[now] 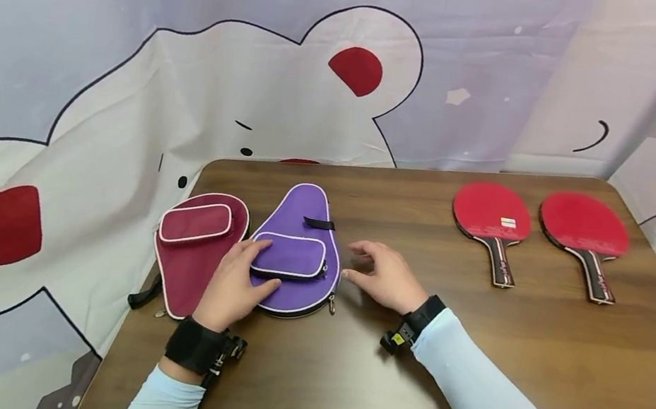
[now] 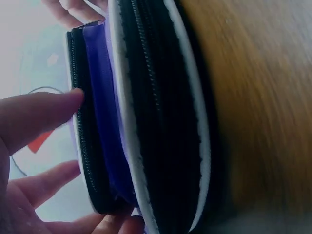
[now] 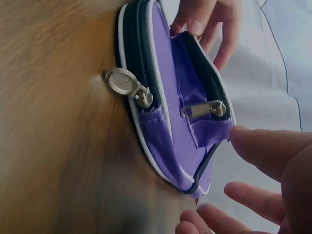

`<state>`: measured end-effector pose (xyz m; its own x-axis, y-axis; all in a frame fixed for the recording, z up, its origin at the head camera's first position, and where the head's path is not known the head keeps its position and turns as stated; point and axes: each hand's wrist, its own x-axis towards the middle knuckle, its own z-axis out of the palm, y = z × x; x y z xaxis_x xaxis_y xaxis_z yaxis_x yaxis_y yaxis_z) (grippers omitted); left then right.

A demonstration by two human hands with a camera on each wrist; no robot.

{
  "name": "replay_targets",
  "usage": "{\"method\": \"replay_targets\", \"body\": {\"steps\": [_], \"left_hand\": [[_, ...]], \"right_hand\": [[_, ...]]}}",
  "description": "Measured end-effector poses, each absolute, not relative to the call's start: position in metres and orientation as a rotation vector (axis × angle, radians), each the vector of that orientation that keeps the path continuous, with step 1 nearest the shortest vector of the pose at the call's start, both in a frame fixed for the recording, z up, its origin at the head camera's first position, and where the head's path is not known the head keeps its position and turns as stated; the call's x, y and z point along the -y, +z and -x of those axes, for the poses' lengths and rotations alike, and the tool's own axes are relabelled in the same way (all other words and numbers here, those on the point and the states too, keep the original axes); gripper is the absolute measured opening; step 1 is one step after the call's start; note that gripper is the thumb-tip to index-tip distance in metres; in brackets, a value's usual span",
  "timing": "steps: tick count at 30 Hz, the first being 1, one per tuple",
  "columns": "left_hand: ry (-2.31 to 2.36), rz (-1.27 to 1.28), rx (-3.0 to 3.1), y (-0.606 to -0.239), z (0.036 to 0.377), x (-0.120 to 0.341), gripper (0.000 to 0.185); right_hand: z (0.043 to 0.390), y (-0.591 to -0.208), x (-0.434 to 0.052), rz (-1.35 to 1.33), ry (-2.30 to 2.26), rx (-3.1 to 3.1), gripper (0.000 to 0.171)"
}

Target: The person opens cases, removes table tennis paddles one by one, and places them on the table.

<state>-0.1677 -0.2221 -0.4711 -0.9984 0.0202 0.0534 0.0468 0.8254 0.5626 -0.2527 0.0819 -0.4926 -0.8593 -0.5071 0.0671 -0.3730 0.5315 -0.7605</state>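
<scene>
A purple paddle case (image 1: 296,242) with white piping lies on the brown table (image 1: 406,360). My left hand (image 1: 234,286) rests on the case's lower left part, with fingers touching its front pocket (image 1: 289,255). My right hand (image 1: 381,277) lies with relaxed fingers on the table just right of the case and holds nothing. In the right wrist view the purple case (image 3: 170,117) shows two silver zipper pulls (image 3: 127,87), and the thumb (image 3: 273,148) is close to its pocket. The left wrist view shows the case's black zipper edge (image 2: 156,122).
A maroon paddle case (image 1: 193,244) lies left of the purple one, at the table's left edge. Two red table tennis paddles (image 1: 493,220) (image 1: 584,231) lie at the far right. A printed cloth backdrop (image 1: 195,69) hangs behind the table.
</scene>
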Motion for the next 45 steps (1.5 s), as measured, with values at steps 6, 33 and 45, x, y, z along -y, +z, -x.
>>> {"method": "replay_targets", "body": {"steps": [6, 33, 45], "left_hand": [[-0.890, 0.087, 2.939, -0.476, 0.170, 0.209, 0.076], [-0.923, 0.421, 3.009, -0.471, 0.194, 0.168, 0.081], [-0.809, 0.823, 3.064, -0.476, 0.230, 0.183, 0.096]], "right_hand": [[0.252, -0.498, -0.089, 0.752, -1.235, -2.548, 0.064], [0.243, -0.504, -0.164, 0.612, -1.089, -2.665, 0.030], [0.247, -0.507, -0.171, 0.581, -0.969, -2.712, 0.022]]}}
